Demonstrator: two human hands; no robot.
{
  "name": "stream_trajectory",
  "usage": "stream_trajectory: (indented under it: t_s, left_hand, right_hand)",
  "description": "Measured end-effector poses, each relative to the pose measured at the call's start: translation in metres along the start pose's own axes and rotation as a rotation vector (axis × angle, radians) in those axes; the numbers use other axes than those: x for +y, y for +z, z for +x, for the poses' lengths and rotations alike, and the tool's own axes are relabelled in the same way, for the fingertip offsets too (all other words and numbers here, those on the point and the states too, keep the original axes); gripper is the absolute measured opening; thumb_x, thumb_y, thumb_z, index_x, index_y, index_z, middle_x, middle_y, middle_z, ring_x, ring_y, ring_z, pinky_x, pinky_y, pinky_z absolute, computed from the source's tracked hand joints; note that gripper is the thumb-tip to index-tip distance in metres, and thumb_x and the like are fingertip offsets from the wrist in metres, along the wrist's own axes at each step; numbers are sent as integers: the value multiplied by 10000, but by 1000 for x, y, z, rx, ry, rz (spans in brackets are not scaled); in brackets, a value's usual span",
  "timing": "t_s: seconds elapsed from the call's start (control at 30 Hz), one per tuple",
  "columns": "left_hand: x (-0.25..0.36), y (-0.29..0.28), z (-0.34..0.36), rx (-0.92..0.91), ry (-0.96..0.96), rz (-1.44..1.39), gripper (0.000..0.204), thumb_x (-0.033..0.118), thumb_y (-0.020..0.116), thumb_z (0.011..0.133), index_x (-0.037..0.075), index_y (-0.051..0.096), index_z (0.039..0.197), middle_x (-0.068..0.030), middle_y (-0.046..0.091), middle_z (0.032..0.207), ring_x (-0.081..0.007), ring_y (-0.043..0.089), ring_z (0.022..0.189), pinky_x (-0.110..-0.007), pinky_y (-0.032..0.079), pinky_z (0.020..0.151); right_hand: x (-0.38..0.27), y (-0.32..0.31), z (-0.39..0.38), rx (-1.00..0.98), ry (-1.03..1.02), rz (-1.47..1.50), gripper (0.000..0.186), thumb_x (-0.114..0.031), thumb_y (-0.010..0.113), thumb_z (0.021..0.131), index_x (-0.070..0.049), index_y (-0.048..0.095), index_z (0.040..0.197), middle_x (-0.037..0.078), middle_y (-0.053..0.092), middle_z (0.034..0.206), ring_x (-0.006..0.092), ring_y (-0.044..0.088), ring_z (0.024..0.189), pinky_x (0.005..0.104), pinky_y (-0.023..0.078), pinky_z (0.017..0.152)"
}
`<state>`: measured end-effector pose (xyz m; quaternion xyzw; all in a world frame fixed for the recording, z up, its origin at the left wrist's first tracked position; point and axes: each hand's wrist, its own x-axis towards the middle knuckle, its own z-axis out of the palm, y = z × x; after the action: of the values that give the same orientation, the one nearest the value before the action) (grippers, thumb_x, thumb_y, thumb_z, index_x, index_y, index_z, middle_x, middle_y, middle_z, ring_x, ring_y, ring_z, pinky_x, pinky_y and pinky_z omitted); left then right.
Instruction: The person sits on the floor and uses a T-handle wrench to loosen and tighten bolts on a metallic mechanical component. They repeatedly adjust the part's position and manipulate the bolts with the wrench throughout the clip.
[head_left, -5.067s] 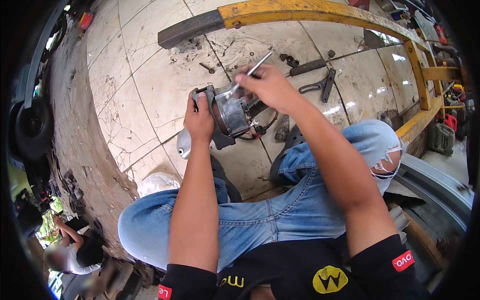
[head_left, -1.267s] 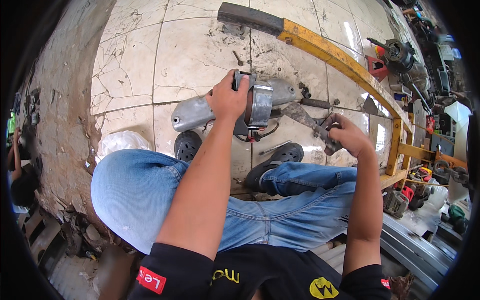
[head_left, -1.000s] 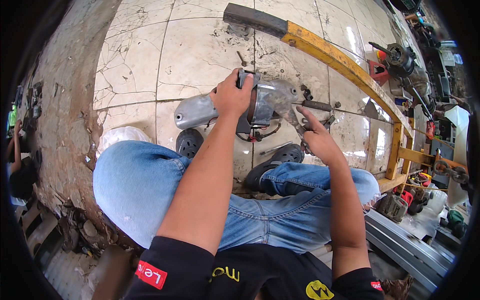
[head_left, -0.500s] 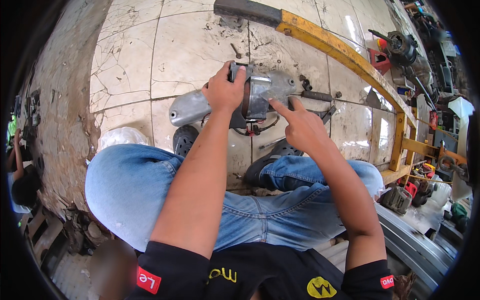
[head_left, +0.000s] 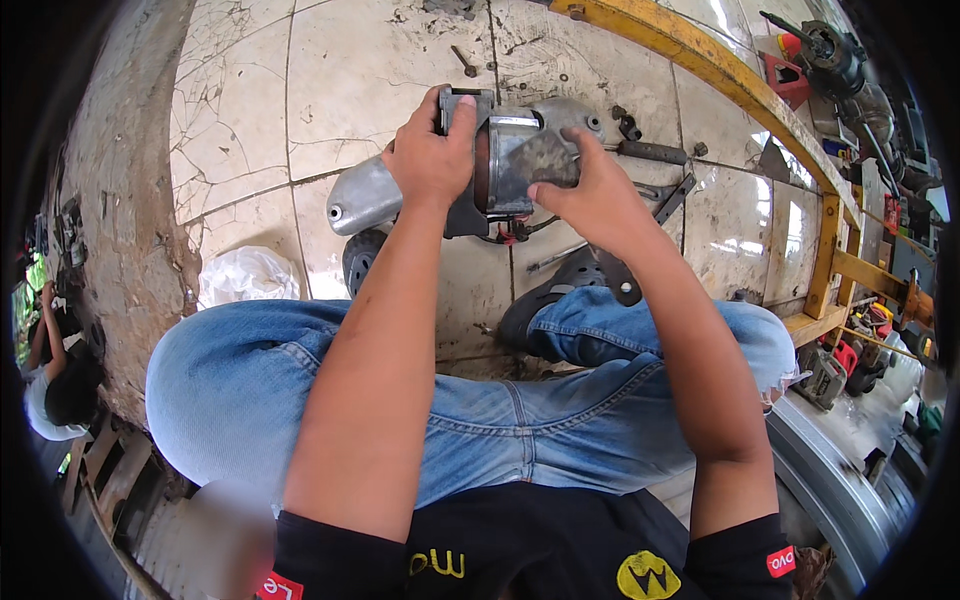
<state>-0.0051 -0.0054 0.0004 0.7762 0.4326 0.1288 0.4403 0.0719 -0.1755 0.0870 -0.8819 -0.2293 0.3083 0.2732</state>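
Note:
A grey metal housing [head_left: 514, 190] with a bright, machined upper edge stands in front of me. My left hand [head_left: 432, 155] is wrapped round its left part, thumb on top near a squared metal end [head_left: 466, 97]. Between the thumb and fingers of my right hand [head_left: 590, 195] is a flat, mottled grey sheet [head_left: 543, 157], perhaps worn sandpaper. It lies over the right face of the housing. Rounded metal covers show at both sides, the left cover [head_left: 362, 197] and the right cover [head_left: 572, 116]. Dark wiring [head_left: 517, 232] hangs below the housing.
A dark-handled tool [head_left: 652, 152] and a bolt [head_left: 463, 62] lie on the cracked tile floor. A yellow metal frame [head_left: 690, 65] curves along the right. Left of my feet sits a clear plastic bag [head_left: 247, 277]. Another person [head_left: 62, 375] is at the far left.
My right hand has gone from a pointing finger on the housing to a thumb-and-finger grip on the grey sheet. The housing, with my left hand round it, appears slightly higher in view.

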Motion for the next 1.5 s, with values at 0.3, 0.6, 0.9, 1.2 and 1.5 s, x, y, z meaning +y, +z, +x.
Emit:
stream_trajectory:
  t_s: [0.3, 0.6, 0.9, 1.2, 1.5]
  left_hand:
    - [1, 1, -1, 3, -8, -10, 567, 596, 567, 903, 185, 654, 1283, -70, 734, 1082, -273, 628, 1095, -438, 277, 1055]
    - [4, -1, -2, 0, 1, -16, 579, 594, 577, 890, 167, 661, 1272, -85, 735, 1062, -283, 640, 1071, -450, 296, 1046]
    - [-1, 1, -1, 19, 37, -24, 563, 584, 580, 882, 171, 668, 1255, -103, 733, 1056, -304, 638, 1076, -474, 309, 1050]
    - [5, 4, -4, 73, 34, 21, 537, 534, 591, 879, 150, 672, 1247, -101, 733, 1073, -307, 639, 1079, -498, 297, 1049]
    - [-1, 2, -2, 41, 76, 23, 535, 528, 587, 893, 136, 666, 1247, -102, 730, 1080, -308, 643, 1071, -508, 293, 1046]
  right_hand:
    - [6, 12, 14, -150, 196, 588, 348, -196, 667, 909, 35, 572, 1151, 93, 662, 838, 144, 626, 650, 291, 473, 537]
    - [-14, 27, 19, 65, 135, 495, 474, -213, 684, 893, 95, 455, 1171, 151, 646, 768, 205, 653, 532, 325, 512, 439]
    - [-15, 40, 12, 117, 115, 482, 389, -195, 677, 892, 72, 468, 1084, 170, 645, 763, 231, 650, 498, 347, 525, 434]
    - [-10, 49, 14, 117, 124, 521, 446, -190, 682, 899, 96, 443, 1143, 176, 651, 761, 216, 648, 508, 346, 520, 420]
    - [-19, 48, 7, 155, 162, 499, 429, -205, 684, 904, 93, 463, 1120, 174, 655, 743, 213, 641, 505, 350, 506, 422]
